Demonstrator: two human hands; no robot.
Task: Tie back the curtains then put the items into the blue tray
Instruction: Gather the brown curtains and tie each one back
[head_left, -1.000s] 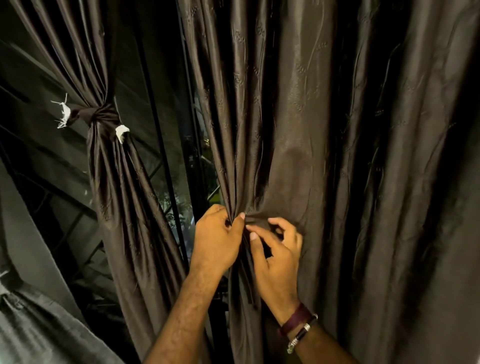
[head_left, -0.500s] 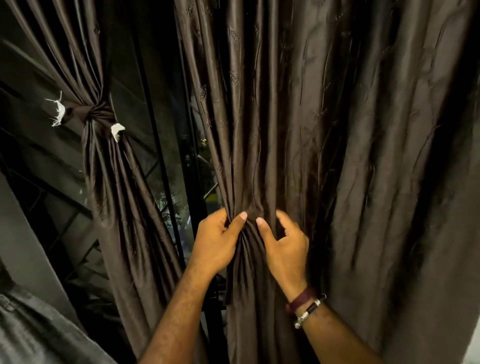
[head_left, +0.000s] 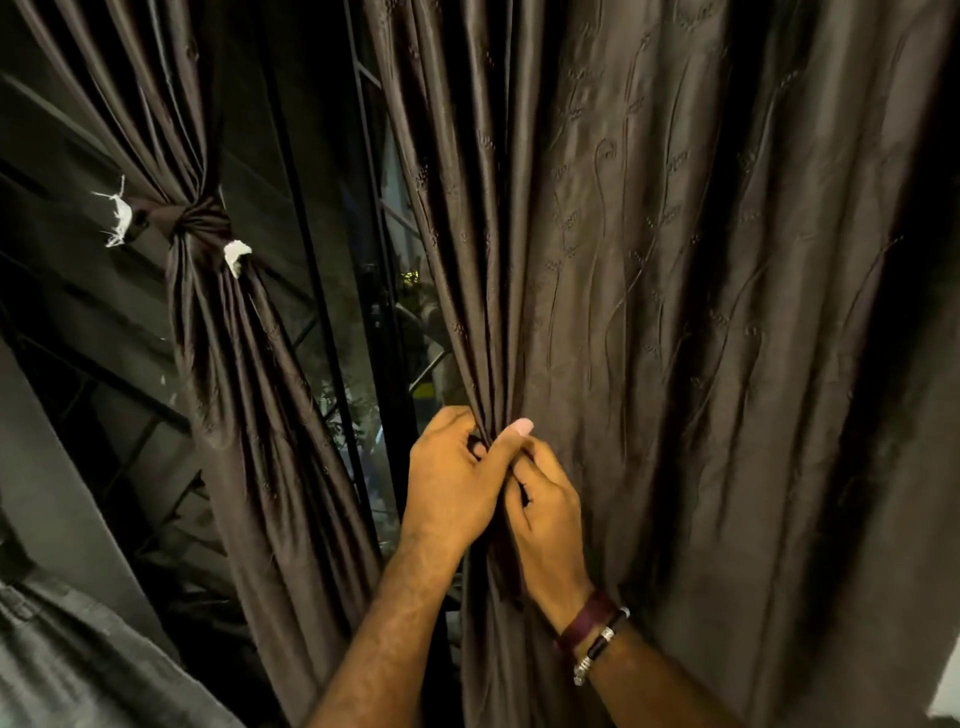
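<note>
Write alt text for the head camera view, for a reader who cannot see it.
Both hands gather the right dark brown curtain at its inner edge, left hand and right hand gripping the bunched folds. The left curtain is already tied back with a knotted band, baring a dark window.

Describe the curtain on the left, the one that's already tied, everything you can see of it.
The left curtain is dark brown, glossy, satin-like fabric with faint stitched motifs. It hangs in tight pleats, cinched partway down by a matching brown tie-back with frayed white ends, then fans out below. It hangs before the dark window bars. Neither hand touches it.
</note>
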